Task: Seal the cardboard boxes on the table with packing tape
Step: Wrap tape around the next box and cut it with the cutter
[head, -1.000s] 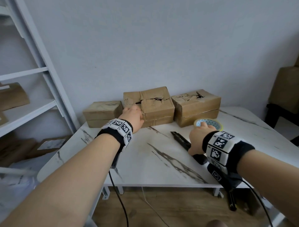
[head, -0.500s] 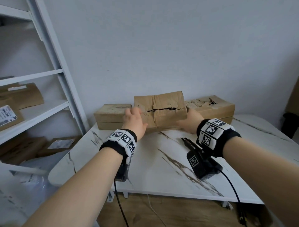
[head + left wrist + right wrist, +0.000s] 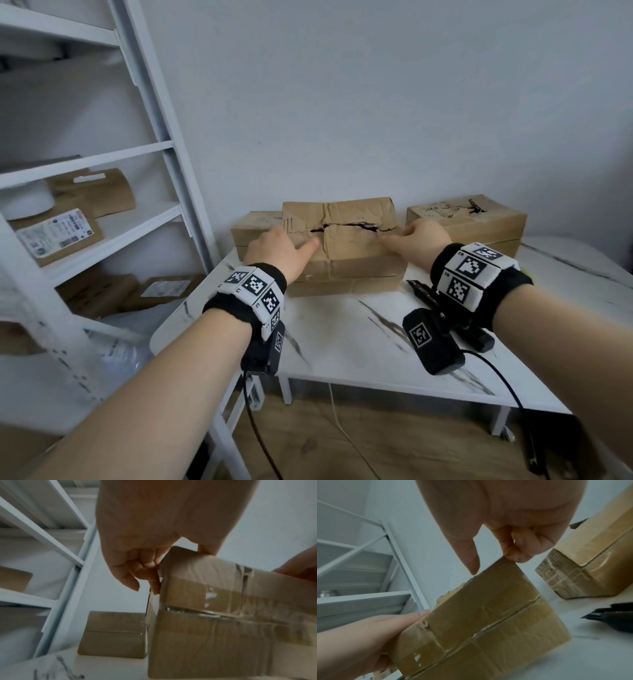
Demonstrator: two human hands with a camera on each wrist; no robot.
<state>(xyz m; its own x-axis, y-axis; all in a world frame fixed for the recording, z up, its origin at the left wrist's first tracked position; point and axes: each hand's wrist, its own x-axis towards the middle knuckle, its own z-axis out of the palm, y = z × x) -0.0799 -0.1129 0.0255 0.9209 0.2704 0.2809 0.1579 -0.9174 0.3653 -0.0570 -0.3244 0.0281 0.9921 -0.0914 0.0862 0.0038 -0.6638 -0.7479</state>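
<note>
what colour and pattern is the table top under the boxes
White with dark grey marble-like veins; the table top shows best in the head view.

A white, marble-patterned table [image 3: 346, 339] with dark veins stands against a pale wall, on white legs over a wooden floor [image 3: 376, 442]. Three brown cardboard boxes lie on it along the wall side. The middle box [image 3: 356, 253], its top creased and torn open along a dark jagged split, sits nearest the front; whether its whole base is on the table cannot be told. The left box [image 3: 255, 228] lies flat just behind and beside it, partly hidden. The right box [image 3: 479, 219], also torn on top, lies apart from the middle one. A black utility knife [image 3: 423, 291] lies on the table in front of that gap.
</note>
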